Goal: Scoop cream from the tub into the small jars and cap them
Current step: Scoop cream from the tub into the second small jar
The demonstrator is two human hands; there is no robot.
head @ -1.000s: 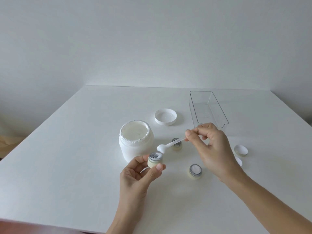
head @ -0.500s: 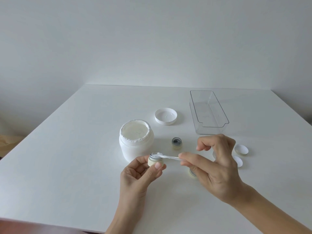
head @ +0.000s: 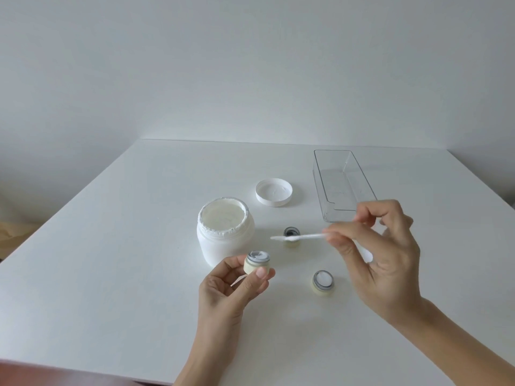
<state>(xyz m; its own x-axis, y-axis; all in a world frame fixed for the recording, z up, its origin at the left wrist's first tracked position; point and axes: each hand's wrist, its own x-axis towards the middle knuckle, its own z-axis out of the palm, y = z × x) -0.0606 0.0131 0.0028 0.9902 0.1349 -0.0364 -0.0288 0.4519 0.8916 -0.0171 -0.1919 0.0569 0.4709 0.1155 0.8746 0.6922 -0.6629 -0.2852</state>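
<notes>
Nearest, the left hand [head: 237, 288] pinches a small cream-coloured jar [head: 257, 263] between thumb and fingertips, holding it upright above the white table [head: 111, 260]; its open mouth shows a dab of white cream inside a grey rim. To the right, the right hand [head: 381, 254] grips the handle of a thin white spatula [head: 298, 237] between thumb and forefinger, the other fingers curled loosely above. The spatula lies about level, its flat tip pointing left, apart from the held jar and hanging in the air between that jar and the tub. On the table between the two hands stands a filled jar [head: 322, 283], uncapped, white cream up to its grey rim. A little farther, just behind the spatula's tip, stands a third small jar [head: 291, 235], also uncapped, its inside dark. Left of it, just behind the held jar, sits the white tub [head: 225, 229], open and full of cream, its rim smeared. Beyond the tub lies the tub's lid [head: 274, 195], inner side up. Farthest, on the right, a clear plastic tray [head: 344, 185] rests on the table, its near end partly hidden by the right hand's fingers.
</notes>
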